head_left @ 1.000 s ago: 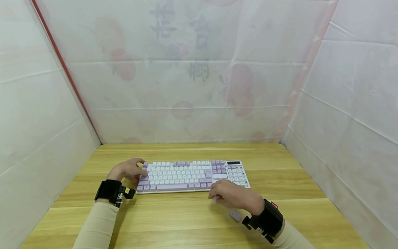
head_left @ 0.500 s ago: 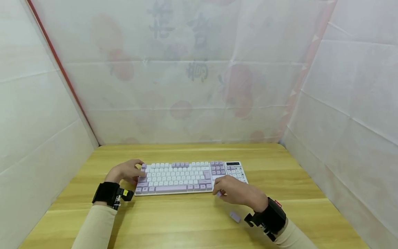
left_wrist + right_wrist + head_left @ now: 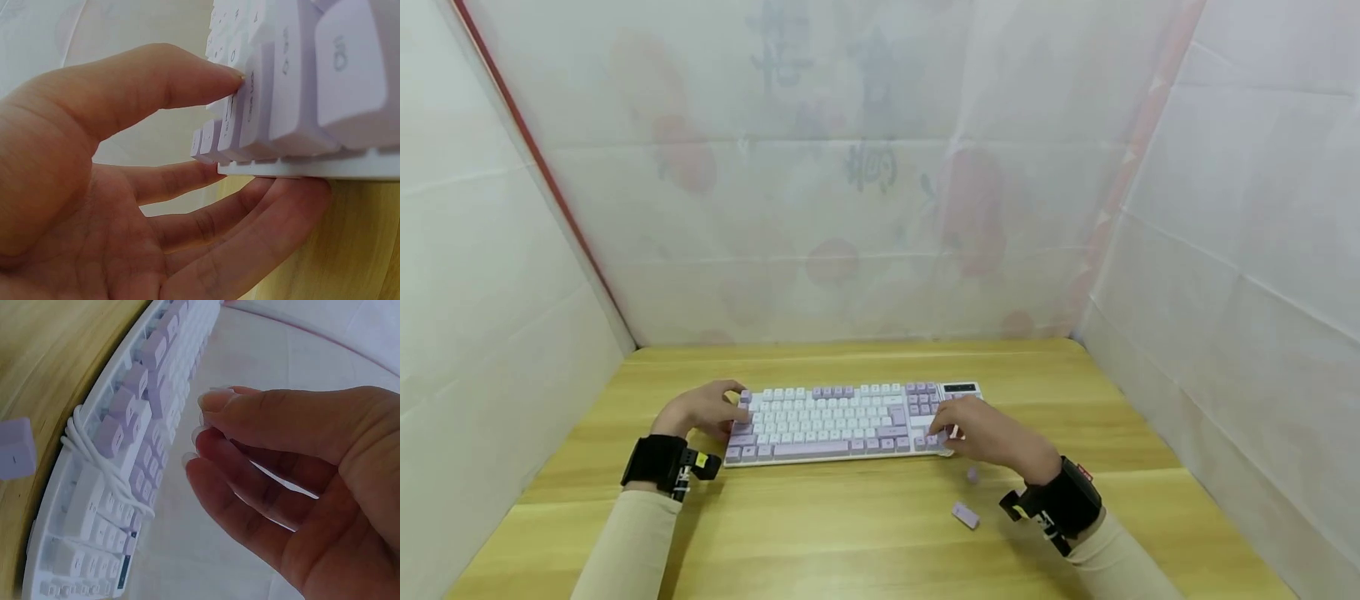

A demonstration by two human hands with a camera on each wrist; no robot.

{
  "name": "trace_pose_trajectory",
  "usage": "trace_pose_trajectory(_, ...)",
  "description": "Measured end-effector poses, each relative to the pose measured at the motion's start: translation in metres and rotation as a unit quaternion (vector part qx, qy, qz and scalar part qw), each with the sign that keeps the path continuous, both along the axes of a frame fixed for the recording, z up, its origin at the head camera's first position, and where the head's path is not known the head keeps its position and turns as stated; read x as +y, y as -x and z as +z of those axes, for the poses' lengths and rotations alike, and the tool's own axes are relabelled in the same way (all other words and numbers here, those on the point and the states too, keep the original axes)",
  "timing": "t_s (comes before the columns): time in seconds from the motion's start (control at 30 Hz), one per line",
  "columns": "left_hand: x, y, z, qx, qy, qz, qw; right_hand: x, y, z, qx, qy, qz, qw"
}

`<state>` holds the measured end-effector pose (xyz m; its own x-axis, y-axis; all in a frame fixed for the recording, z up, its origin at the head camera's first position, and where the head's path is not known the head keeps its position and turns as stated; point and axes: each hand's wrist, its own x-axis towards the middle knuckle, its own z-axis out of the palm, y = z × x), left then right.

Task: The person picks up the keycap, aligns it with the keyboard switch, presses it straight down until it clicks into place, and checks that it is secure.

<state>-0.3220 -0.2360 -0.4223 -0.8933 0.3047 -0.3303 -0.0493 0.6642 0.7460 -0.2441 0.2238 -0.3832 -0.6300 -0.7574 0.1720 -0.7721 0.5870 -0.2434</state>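
A white and lavender keyboard (image 3: 827,425) lies across the table. My left hand (image 3: 706,410) grips its left end; in the left wrist view the thumb (image 3: 206,78) presses on the lavender side keys (image 3: 256,106) while the other fingers curl against the underside. My right hand (image 3: 988,429) hovers by the keyboard's right part. In the right wrist view its fingers (image 3: 237,481) are loosely bent with nothing visible between them. A white cord (image 3: 103,459) loops across the keyboard there. One small lavender keycap (image 3: 972,475) and a longer lavender keycap (image 3: 966,515) lie on the wood in front.
The wooden table (image 3: 820,533) extends toward me in front of the keyboard. Pale printed cloth (image 3: 850,208) hangs behind the table, and plain pale sheets (image 3: 1247,292) stand along both sides. A small dark display (image 3: 959,387) sits at the keyboard's top right.
The small keycap that my right hand pinched now lies on the table. That hand has moved right and away from me to the keyboard's right part. My left hand keeps its grip.
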Motion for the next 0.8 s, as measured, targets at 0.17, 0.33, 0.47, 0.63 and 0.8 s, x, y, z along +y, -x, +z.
trace_pose_trajectory(0.17, 0.001, 0.005, 0.005, 0.002, 0.0, -0.002, 1.0, 0.008, 0.009, 0.005, 0.006, 0.002, -0.016, 1.0)
trace_pose_trajectory(0.33, 0.001, 0.004, 0.004, -0.001, 0.008, 0.001, 1.0, 0.015, 0.014, 0.001, 0.003, 0.001, -0.032, 0.999)
trace_pose_trajectory(0.47, 0.001, 0.003, 0.002, -0.002, 0.004, 0.004, 1.0, 0.02, 0.021, 0.0, 0.02, 0.012, -0.039, 0.999)
trace_pose_trajectory(0.63, 0.003, 0.001, 0.002, -0.007, 0.002, 0.003, 1.0, 0.03, 0.03, -0.003, 0.008, 0.017, -0.068, 0.997)
trace_pose_trajectory(0.8, 0.004, 0.001, 0.0, -0.005, 0.006, 0.008, 0.9999, 0.043, 0.045, -0.006, -0.032, 0.034, -0.119, 0.992)
